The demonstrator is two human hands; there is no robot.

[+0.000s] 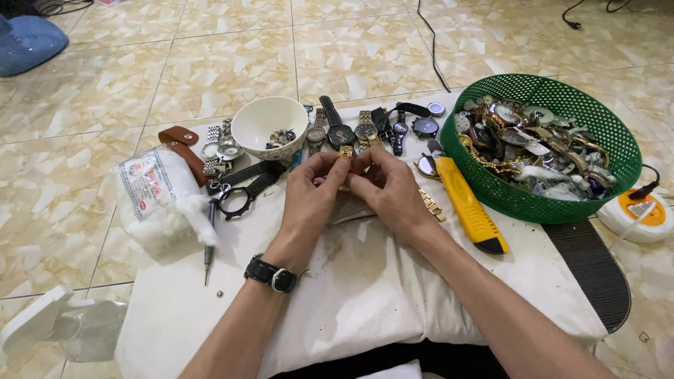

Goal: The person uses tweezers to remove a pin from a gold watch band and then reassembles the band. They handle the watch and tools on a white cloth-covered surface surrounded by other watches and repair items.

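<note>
My left hand (312, 193) and my right hand (386, 189) meet over a white cloth (365, 295), fingertips pinched together on a gold metal watch (345, 152). Its gold link band (432, 205) trails out to the right of my right hand. A black wristwatch sits on my left wrist. Beyond my hands lies a row of watches (358, 130), some gold, some black.
A green mesh basket (505, 193) full of watches stands at the right, a yellow utility knife (467, 203) beside it. A white bowl (263, 119), black watch bezel ring (235, 200), screwdriver (208, 242), bag of cotton (158, 200) and brown strap lie left. A power strip (642, 210) sits far right.
</note>
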